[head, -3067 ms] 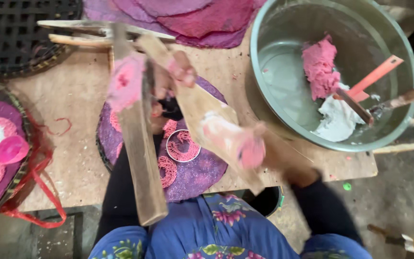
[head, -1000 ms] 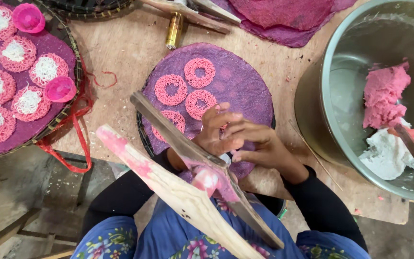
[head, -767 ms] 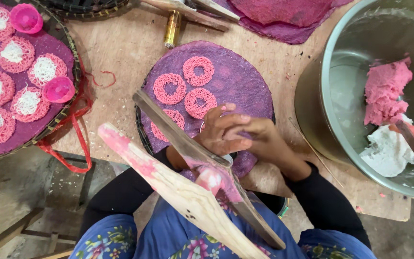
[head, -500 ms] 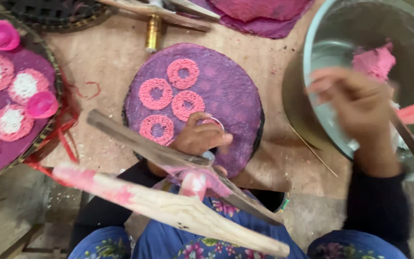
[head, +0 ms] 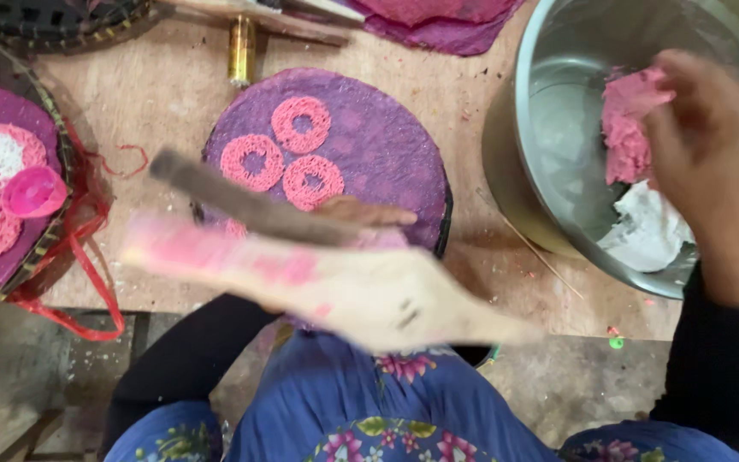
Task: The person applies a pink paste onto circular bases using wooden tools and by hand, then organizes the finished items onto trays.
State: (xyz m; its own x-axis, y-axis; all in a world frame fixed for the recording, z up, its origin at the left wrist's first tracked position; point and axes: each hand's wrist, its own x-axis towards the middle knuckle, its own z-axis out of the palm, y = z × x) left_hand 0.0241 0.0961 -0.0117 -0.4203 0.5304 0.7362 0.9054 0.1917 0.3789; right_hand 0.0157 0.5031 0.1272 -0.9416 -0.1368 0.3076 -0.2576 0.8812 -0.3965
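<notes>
My right hand [head: 716, 171] reaches into a big steel bowl [head: 519, 137], fingertips on a lump of pink dough [head: 622, 128]; it is blurred. My left hand [head: 368, 211] is mostly hidden under a wooden two-handled press [head: 327, 282] smeared with pink, which it holds over my lap and the table edge. The press's dark upper handle [head: 250, 205] slants over a round purple mat [head: 387, 137]. Three pink string-like dough rings [head: 301, 124] lie on the mat's left half.
A white cloth [head: 647, 231] lies in the bowl beside the dough. At the left, a round tray [head: 53, 145] holds more pink-and-white rings and a pink cup [head: 34, 190], with red string [head: 87, 265] hanging. A brass cylinder [head: 242, 50] and purple mats [head: 446, 21] lie at the back.
My right hand left the press and moved right into the steel bowl, onto the pink dough. The press has swung lower and flatter across my lap, held by the left hand alone.
</notes>
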